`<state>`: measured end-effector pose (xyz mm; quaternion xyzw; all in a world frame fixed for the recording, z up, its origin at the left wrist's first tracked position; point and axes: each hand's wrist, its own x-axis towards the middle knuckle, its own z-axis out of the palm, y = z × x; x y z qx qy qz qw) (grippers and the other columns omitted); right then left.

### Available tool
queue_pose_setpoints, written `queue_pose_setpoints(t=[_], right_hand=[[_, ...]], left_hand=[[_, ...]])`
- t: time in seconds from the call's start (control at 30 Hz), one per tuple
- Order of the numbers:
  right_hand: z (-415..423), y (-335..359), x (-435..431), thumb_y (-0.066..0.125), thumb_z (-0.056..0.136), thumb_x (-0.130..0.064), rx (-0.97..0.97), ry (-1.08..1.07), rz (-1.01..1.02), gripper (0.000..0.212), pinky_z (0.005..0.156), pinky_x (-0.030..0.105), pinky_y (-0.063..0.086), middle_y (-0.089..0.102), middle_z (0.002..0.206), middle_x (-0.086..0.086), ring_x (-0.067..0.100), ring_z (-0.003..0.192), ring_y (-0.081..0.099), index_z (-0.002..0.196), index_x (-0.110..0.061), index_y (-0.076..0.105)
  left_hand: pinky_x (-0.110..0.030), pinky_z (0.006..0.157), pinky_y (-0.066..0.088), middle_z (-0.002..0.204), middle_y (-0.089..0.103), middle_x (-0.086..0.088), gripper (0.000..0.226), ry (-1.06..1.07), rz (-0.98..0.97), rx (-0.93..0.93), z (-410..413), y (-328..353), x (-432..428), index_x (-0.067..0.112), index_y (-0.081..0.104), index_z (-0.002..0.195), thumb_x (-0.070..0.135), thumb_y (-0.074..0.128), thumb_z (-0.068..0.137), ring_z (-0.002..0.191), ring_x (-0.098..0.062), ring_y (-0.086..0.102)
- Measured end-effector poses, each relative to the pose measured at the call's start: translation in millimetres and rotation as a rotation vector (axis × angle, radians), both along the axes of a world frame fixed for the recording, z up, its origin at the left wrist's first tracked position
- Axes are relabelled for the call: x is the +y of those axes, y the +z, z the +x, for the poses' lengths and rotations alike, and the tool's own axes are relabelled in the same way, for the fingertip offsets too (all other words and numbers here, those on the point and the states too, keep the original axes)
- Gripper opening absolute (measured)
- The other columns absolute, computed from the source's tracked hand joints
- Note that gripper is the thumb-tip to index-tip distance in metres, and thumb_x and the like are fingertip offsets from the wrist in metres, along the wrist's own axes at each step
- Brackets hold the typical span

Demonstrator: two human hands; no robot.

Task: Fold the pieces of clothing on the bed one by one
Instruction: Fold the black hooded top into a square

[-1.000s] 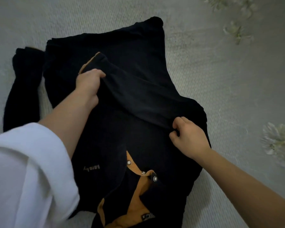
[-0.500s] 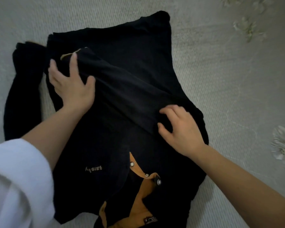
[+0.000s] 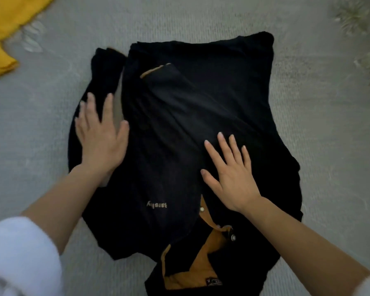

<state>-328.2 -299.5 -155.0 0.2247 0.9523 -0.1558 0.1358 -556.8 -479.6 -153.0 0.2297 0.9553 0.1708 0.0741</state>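
Observation:
A black polo shirt (image 3: 212, 86) with an orange-lined collar lies on the grey bed cover, collar toward me. One sleeve (image 3: 179, 97) with an orange cuff is folded diagonally across the shirt's body. The other sleeve (image 3: 105, 67) sticks out to the left. My left hand (image 3: 100, 137) lies flat with fingers spread on the shirt's left side, by that sleeve. My right hand (image 3: 231, 174) presses flat on the middle of the shirt, just below the folded sleeve. Neither hand holds cloth.
A yellow garment (image 3: 4, 28) lies at the top left corner of the bed cover (image 3: 329, 124). Pale flower prints mark the cover at the upper right and by the yellow garment.
Both hands let go of the folded sleeve and flattened out. My left hand slid down and left to the shirt's side. The view shifted, bringing the yellow garment into sight.

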Motion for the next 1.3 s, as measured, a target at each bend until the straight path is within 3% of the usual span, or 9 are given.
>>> queue_pose_setpoints(t=[0.17, 0.4, 0.53, 0.63, 0.9, 1.03, 1.13, 1.23, 1.3], right_hand=[[-39, -1, -64, 0.024, 0.092, -0.06, 0.037, 0.246, -0.057, 0.069, 0.116, 0.04, -0.016, -0.024, 0.156, -0.003, 0.018, 0.143, -0.028, 0.15, -0.038, -0.007], [-19, -15, -112, 0.028, 0.089, -0.066, -0.076, 0.641, -0.051, 0.076, 0.116, 0.045, -0.016, -0.022, 0.158, 0.003, 0.026, 0.144, -0.025, 0.148, -0.041, -0.015], [-10, -11, -105, 0.023, 0.088, -0.069, -0.115, 0.642, 0.011, 0.081, 0.117, 0.044, -0.012, -0.021, 0.158, 0.009, 0.026, 0.145, -0.023, 0.148, -0.035, -0.021], [-12, -8, -105, 0.021, 0.087, -0.07, -0.14, 0.634, 0.016, 0.083, 0.118, 0.044, -0.01, -0.021, 0.158, 0.01, 0.024, 0.145, -0.023, 0.149, -0.031, -0.018], [-14, -9, -108, 0.016, 0.084, -0.073, -0.161, 0.619, -0.004, 0.082, 0.114, 0.04, -0.019, -0.036, 0.151, 0.005, 0.02, 0.138, -0.037, 0.145, -0.036, -0.025], [-15, -8, -108, 0.02, 0.085, -0.073, -0.156, 0.613, -0.02, 0.083, 0.114, 0.039, -0.02, -0.036, 0.152, 0.005, 0.019, 0.139, -0.036, 0.144, -0.038, -0.026], [-15, -7, -107, 0.027, 0.086, -0.072, -0.144, 0.612, -0.05, 0.086, 0.113, 0.039, -0.021, -0.036, 0.152, 0.005, 0.019, 0.139, -0.036, 0.144, -0.038, -0.026], [-16, -2, -106, 0.036, 0.087, -0.068, -0.117, 0.61, -0.121, 0.087, 0.115, 0.037, -0.018, -0.03, 0.155, 0.003, 0.017, 0.141, -0.031, 0.149, -0.037, -0.015], [-18, 6, -104, 0.049, 0.089, -0.056, -0.007, 0.504, -0.288, 0.078, 0.118, 0.03, -0.005, -0.01, 0.16, -0.001, 0.011, 0.146, -0.012, 0.152, -0.031, 0.011]], left_hand=[[-0.049, 0.111, 0.019, 0.15, 0.018, -0.022, 0.068, 0.517, 0.005, -0.184, -5, 0, -85, 0.011, 0.026, 0.148, 0.043, 0.052, 0.094, 0.136, -0.04, 0.021], [-0.035, 0.079, 0.053, 0.101, 0.069, -0.013, 0.032, 0.619, 0.436, -0.512, 20, 1, -99, 0.006, 0.065, 0.105, 0.033, 0.066, 0.088, 0.094, -0.027, 0.066], [-0.035, 0.079, 0.052, 0.095, 0.066, -0.006, 0.018, 0.992, 0.826, -0.524, 18, 17, -117, 0.013, 0.061, 0.092, 0.029, 0.054, 0.093, 0.089, -0.02, 0.064], [-0.031, 0.083, 0.055, 0.11, 0.067, -0.006, 0.022, 1.121, 1.278, -0.818, 25, 29, -146, 0.014, 0.064, 0.105, 0.028, 0.05, 0.095, 0.098, -0.018, 0.065], [-0.036, 0.079, 0.057, 0.092, 0.063, -0.01, 0.02, 1.251, 1.719, -1.014, 33, 52, -168, 0.006, 0.059, 0.101, 0.005, 0.06, 0.081, 0.072, -0.022, 0.068], [-0.034, 0.066, 0.059, 0.095, 0.069, -0.011, 0.018, 1.255, 1.572, -1.091, 17, 68, -170, 0.001, 0.061, 0.098, 0.004, 0.065, 0.081, 0.075, -0.023, 0.072], [-0.018, 0.047, 0.051, 0.063, 0.062, -0.002, 0.008, 1.203, 1.271, -1.088, 5, 81, -171, 0.007, 0.056, 0.077, 0.003, 0.058, 0.085, 0.048, -0.01, 0.063], [-0.015, 0.041, 0.041, 0.067, 0.053, 0.003, 0.014, 1.016, 1.042, -0.767, -6, 92, -150, 0.016, 0.055, 0.077, 0.007, 0.053, 0.087, 0.04, -0.001, 0.051], [-0.018, 0.059, 0.05, 0.083, 0.065, 0.005, 0.019, 0.736, 0.897, -0.432, -4, 96, -120, 0.022, 0.068, 0.094, 0.012, 0.055, 0.086, 0.065, -0.001, 0.062]])
